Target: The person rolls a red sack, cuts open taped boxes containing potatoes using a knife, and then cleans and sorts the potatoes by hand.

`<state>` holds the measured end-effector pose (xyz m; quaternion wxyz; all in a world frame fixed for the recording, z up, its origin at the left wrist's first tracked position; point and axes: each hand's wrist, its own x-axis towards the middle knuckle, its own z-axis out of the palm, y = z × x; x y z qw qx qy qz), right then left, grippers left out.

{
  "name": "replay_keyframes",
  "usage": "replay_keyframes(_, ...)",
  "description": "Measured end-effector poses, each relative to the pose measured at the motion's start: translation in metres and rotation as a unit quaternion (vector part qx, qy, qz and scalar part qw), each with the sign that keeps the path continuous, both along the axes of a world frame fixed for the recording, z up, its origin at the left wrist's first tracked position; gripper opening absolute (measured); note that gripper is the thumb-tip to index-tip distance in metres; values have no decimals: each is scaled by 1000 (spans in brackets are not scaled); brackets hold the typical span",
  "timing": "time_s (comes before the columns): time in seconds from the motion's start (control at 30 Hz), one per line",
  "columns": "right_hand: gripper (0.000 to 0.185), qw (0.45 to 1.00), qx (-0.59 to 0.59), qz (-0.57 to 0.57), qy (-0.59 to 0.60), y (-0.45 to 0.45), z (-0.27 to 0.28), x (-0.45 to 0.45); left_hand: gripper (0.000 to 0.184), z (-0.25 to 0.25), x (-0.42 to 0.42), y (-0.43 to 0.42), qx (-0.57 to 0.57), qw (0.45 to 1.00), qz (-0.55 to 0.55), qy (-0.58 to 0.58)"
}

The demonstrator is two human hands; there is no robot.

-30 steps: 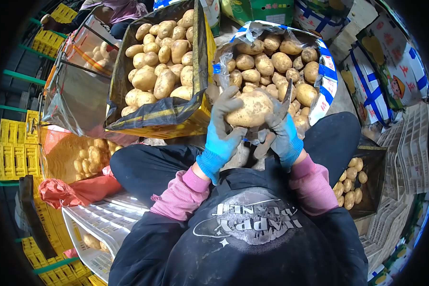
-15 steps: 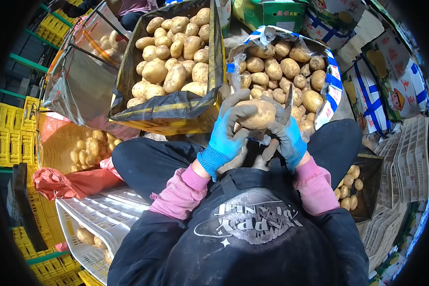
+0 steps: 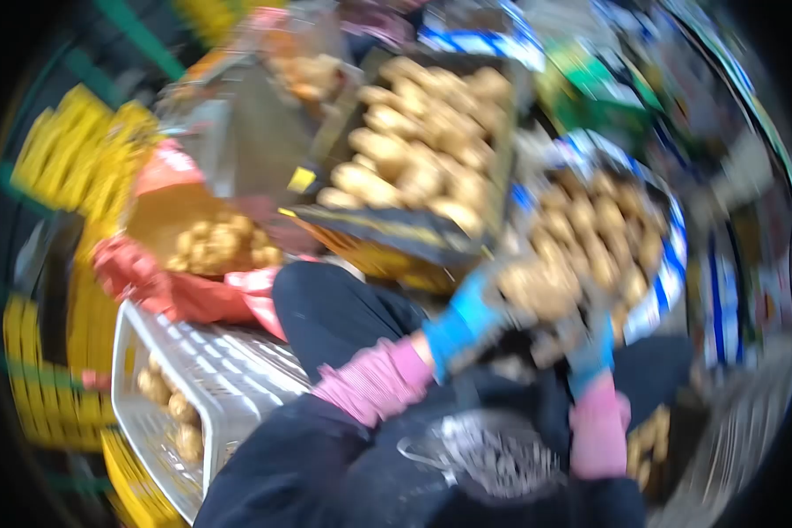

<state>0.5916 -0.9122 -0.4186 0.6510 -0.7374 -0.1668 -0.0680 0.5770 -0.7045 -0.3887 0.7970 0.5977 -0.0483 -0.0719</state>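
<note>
My left hand, in a blue and grey glove, grips a large potato in front of my lap. Close by on the potato's other side is my right hand, gloved alike. Its fingers are smeared by motion, and no blade can be made out in it now. Just beyond the hands, many potatoes fill a round container with a blue and white rim. To its left, a dark-lined yellow crate holds more potatoes.
At left, a white plastic crate has several potatoes inside. Beyond it lies a red sack beside small potatoes. Yellow crates stand at far left. A green box is at the back right. More potatoes lie beside my right leg.
The view has swung, shifting the surroundings rightward and blurring them. Both hands and the potato appear lower and farther right. A dark knife blade seen upright at my right hand no longer shows.
</note>
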Motion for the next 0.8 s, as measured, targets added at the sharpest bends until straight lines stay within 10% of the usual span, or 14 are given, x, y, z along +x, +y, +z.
replay_keyframes(0.07,35,995,-54,-35,-82,-18,-36,7,91,26,-2,8,-128,992,17,2)
replay_keyframes(0.1,41,975,162,0,150,-27,-38,1,89,10,8,20,-95,993,36,-65)
replay_keyframes(0.2,45,923,274,34,268,-29,-13,1,83,68,22,61,-243,962,96,-81)
replay_keyframes(0.37,39,951,255,0,175,-34,-48,15,52,174,125,199,-166,925,265,-217)
replay_keyframes(0.57,33,930,235,-192,207,-43,24,37,31,334,257,279,-2,977,164,-135)
replay_keyframes(0.7,38,896,312,-278,152,-82,29,44,25,209,252,74,267,917,-134,-266)
replay_keyframes(0.8,37,892,346,-232,176,-103,-7,43,30,78,233,-59,530,754,-295,-254)
